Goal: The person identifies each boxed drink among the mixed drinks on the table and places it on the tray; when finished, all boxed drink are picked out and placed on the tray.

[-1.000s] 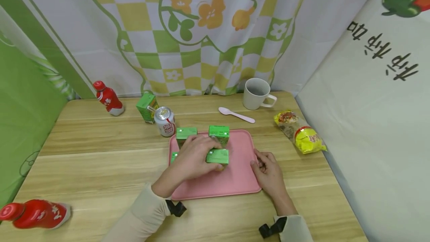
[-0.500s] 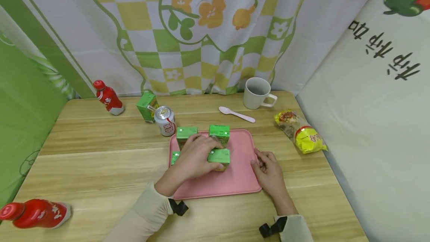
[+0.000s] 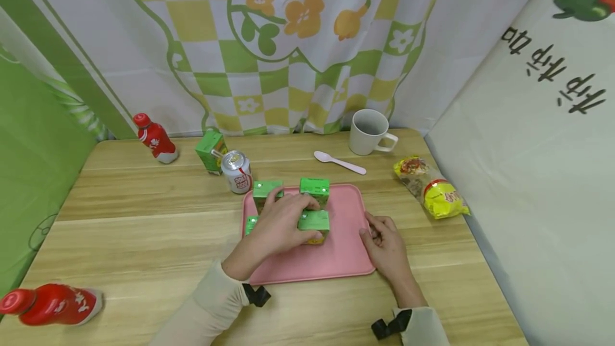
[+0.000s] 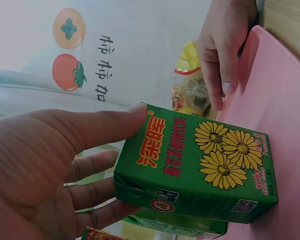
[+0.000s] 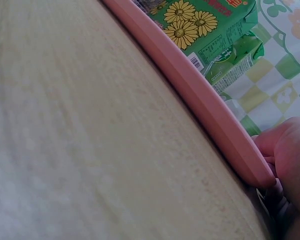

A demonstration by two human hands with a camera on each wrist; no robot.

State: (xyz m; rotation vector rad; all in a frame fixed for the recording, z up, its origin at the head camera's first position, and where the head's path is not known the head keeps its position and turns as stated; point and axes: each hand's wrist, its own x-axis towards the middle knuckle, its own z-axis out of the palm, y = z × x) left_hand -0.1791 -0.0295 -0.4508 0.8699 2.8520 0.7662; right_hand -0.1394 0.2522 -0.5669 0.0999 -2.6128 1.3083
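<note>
My left hand (image 3: 283, 226) holds a green drink carton (image 4: 205, 165) with yellow flowers on its side. The thumb lies on the near edge of its top; the other fingers are at the far side, partly hidden. This carton stands on a pink tray (image 3: 343, 250). Behind it on the tray stand two more cartons, a back right carton (image 3: 314, 186) and a back left carton (image 3: 267, 188). Another carton (image 3: 251, 224) shows only partly beside the left hand. At the tray's right rim, my right hand (image 3: 386, 247) grips the edge between thumb and fingers.
A drink can (image 3: 237, 172) and a separate green carton (image 3: 210, 152) stand behind the tray's left corner. Farther back are a pink spoon (image 3: 339, 163) and a mug (image 3: 369, 132). A snack bag (image 3: 432, 188) lies right; red bottles (image 3: 156, 138) are at left.
The carton in my left hand has shifted slightly to the right on the tray. My right hand keeps its grip on the tray's rim.
</note>
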